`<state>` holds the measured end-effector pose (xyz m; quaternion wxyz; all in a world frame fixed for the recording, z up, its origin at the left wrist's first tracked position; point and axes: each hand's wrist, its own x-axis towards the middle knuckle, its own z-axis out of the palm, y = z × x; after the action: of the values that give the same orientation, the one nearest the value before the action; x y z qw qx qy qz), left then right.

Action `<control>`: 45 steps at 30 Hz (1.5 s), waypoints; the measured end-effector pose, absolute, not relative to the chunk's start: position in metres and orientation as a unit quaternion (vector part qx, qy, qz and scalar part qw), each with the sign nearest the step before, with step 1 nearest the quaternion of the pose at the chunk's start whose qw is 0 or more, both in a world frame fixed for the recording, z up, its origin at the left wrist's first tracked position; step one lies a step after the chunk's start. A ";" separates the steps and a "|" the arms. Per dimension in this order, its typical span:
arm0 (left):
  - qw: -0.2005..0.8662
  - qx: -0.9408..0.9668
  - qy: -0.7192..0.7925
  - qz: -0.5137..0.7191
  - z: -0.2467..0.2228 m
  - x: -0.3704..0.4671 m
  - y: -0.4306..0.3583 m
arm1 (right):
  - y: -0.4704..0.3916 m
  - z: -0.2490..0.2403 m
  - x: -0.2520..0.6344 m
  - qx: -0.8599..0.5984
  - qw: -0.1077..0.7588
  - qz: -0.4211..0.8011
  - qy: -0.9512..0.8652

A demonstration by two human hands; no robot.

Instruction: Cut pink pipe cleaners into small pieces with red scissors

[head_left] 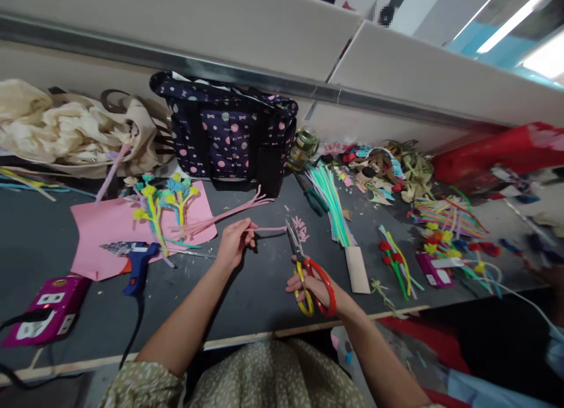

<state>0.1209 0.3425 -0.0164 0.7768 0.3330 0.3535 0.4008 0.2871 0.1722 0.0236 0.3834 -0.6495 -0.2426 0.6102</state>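
A patterned olive sleeve and garment (273, 373) fill the near edge, below the pale wooden strip (242, 340) that edges the dark grey desk (259, 299). Over the desk, the person's right hand (318, 287) has its fingers through the red and yellow handles of the scissors (300, 256). The left hand (235, 239) pinches a pink stem (271, 229) between its fingers; the stem's far end meets the blades, and whether they are parted is hard to tell. Small pink snippets (301, 228) lie just beside them.

To the left, a purple power box (74, 290) sits near a blue glue gun (141, 264), whose nozzle overlaps a pink sheet (94, 226) carrying yellow and teal flowers (152, 202). More pink stems (229, 211) fan out beyond the left hand. To the right, a bundle of green stems (328, 196) runs into a cardboard sleeve (358, 270).

Farther back, a dark polka-dot bag (231, 129) stands upright between heaped cream cloth (53, 120) and a glass jar (304, 147). A pale partition (211, 23) closes off the desk; above it, at upper right, a bright strip light (515, 19) shows.
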 end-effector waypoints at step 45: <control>0.796 0.327 0.340 0.379 -0.022 0.128 0.335 | 0.173 -0.002 0.293 -0.669 0.323 0.589 -0.318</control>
<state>0.1280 0.3351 -0.0216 0.7958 0.3274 0.3405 0.3790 0.2929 0.1732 -0.0015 0.3227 -0.6694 -0.3181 0.5887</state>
